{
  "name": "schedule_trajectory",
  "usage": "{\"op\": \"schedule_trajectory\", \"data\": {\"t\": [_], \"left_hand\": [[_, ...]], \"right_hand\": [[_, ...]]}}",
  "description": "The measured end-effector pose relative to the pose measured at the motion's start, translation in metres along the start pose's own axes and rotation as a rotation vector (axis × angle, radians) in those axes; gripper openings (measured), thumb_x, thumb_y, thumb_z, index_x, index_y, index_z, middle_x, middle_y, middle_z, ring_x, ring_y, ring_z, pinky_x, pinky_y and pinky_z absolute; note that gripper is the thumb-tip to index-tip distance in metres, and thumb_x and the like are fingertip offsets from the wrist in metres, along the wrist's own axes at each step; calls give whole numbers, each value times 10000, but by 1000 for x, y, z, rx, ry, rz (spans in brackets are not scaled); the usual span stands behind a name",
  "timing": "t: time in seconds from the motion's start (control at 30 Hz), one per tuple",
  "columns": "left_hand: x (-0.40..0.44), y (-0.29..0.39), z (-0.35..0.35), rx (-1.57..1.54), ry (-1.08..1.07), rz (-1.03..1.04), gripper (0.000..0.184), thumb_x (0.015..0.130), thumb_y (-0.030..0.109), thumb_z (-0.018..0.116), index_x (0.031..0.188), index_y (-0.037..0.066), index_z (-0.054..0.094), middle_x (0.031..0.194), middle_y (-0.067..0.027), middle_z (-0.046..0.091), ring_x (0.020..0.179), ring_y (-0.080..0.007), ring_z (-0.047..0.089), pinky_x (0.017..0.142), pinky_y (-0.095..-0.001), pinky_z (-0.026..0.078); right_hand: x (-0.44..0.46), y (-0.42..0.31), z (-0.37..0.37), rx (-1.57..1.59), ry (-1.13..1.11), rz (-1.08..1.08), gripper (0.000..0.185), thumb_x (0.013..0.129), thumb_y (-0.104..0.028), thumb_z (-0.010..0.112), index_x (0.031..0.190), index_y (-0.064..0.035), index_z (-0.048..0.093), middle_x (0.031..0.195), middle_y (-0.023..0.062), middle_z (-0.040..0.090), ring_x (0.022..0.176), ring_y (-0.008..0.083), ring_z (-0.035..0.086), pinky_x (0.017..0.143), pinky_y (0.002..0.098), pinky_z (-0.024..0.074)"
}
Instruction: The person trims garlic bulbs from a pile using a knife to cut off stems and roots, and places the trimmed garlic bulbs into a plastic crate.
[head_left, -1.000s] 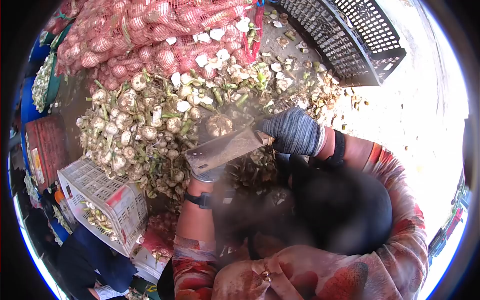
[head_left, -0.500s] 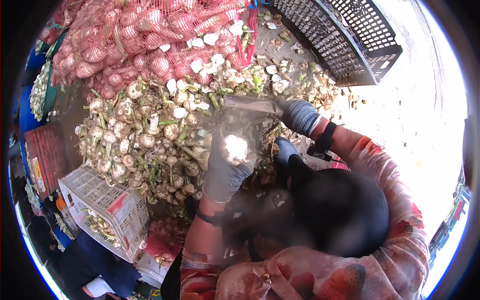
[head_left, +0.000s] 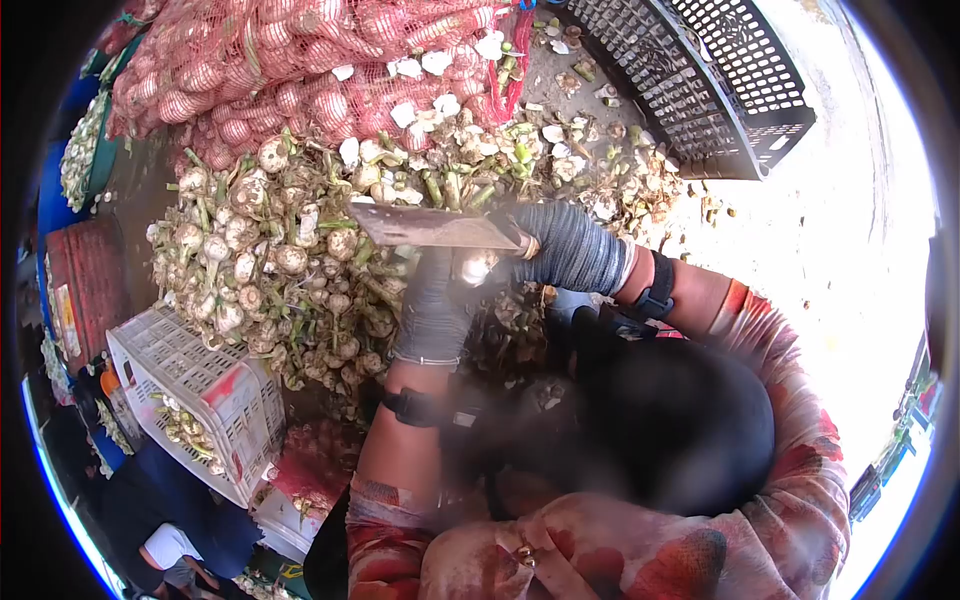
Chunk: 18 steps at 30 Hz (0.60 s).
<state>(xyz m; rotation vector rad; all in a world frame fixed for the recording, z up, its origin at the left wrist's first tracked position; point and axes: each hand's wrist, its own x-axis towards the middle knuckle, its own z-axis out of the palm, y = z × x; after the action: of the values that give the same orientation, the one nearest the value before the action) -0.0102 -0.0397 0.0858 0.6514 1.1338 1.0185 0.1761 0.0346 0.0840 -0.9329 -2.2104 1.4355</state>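
Note:
Both my hands wear grey gloves and meet near the middle of the head view. My right hand is closed round the handle of a wide-bladed knife, whose blade points left. Just under the blade, my left hand grips a garlic bulb; the bulb's pale face shows and the blade hides part of it. A heap of garlic bulbs with stems lies to the left of my hands. Trimmed stems and peelings are scattered beyond the knife.
Red mesh sacks of garlic lie at the top. A black plastic crate stands at upper right. A white crate with stem pieces is at lower left, near another person. A red board is at far left.
The knife has moved left and down, over the garlic bulb. My right hand has come left, close to my left hand. The bulb has moved up slightly.

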Motion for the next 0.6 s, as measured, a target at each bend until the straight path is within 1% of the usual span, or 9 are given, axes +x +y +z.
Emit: {"op": "schedule_trajectory", "data": {"t": [0.1, 0.23, 0.3, 0.33, 0.37, 0.43, 0.47, 0.5, 0.6], "left_hand": [[10, -29, -18, 599, -68, 14, 393, 942, 258, 562, 1262, 30, 538, 1230, -134, 581, 1138, -251, 559, 974, -386, 460], [-3, -29, -17, 353, 87, 47, 368, 963, 264, 551, 1254, 39, 543, 1167, -139, 601, 1015, -204, 603, 877, -326, 494], [-18, -17, -18, 239, 183, 60, 356, 973, 268, 545, 1250, 44, 545, 1136, -141, 610, 953, -180, 625, 829, -297, 511], [-25, 12, -22, 233, 137, -120, 360, 976, 279, 547, 1249, 44, 548, 1090, -139, 626, 890, -159, 629, 765, -281, 523], [-38, 24, -32, 315, 252, 36, 355, 973, 273, 550, 1235, 33, 539, 1026, -125, 642, 821, -163, 630, 713, -279, 534], [-70, 67, -65, -342, 186, 189, 363, 937, 244, 592, 1229, 51, 495, 1108, -128, 600, 922, -208, 619, 760, -364, 562], [-91, 83, -85, -615, 224, 390, 382, 894, 224, 625, 1210, 50, 498, 1180, -127, 560, 1088, -242, 565, 882, -467, 533], [-98, 98, -116, -825, -72, 624, 519, 860, 238, 638, 1300, 39, 446, 1256, -138, 524, 1207, -282, 490, 986, -536, 462], [-142, 138, -145, -1283, 246, 990, 727, 891, 363, 566, 1443, -16, 282, 1480, -195, 337, 1355, -349, 354, 1065, -569, 375]], "right_hand": [[-7, -6, -3, -103, -35, -53, 474, 812, -471, 682, 1125, -124, 604, 1027, 121, 644, 962, 334, 626, 809, 397, 506], [-17, -3, -19, -218, -46, -68, 420, 830, -458, 662, 1086, -128, 619, 944, 117, 651, 893, 342, 639, 757, 402, 514], [-19, 24, -20, -246, -207, 249, 383, 847, -424, 646, 1057, -105, 625, 839, 146, 656, 825, 362, 646, 714, 417, 513], [-23, 39, -19, -303, -189, 325, 367, 852, -396, 647, 1055, -91, 628, 794, 155, 653, 770, 351, 646, 691, 414, 509], [-27, 54, -20, -363, -169, 394, 351, 858, -368, 649, 1052, -76, 631, 748, 164, 650, 715, 341, 646, 668, 412, 505], [-45, 72, -17, -152, 17, 448, 359, 868, -350, 660, 1070, -55, 631, 744, 166, 656, 660, 278, 632, 650, 383, 500], [-49, 77, -20, -161, 50, 544, 371, 870, -333, 672, 1092, -39, 625, 718, 154, 650, 638, 220, 611, 646, 357, 499], [-53, 85, -18, -109, 119, 534, 365, 872, -322, 674, 1089, -34, 622, 744, 144, 652, 666, 189, 614, 655, 354, 498], [-52, 94, -13, 17, 263, 348, 351, 868, -295, 681, 1087, -28, 618, 787, 138, 658, 698, 171, 611, 665, 351, 494]]}}
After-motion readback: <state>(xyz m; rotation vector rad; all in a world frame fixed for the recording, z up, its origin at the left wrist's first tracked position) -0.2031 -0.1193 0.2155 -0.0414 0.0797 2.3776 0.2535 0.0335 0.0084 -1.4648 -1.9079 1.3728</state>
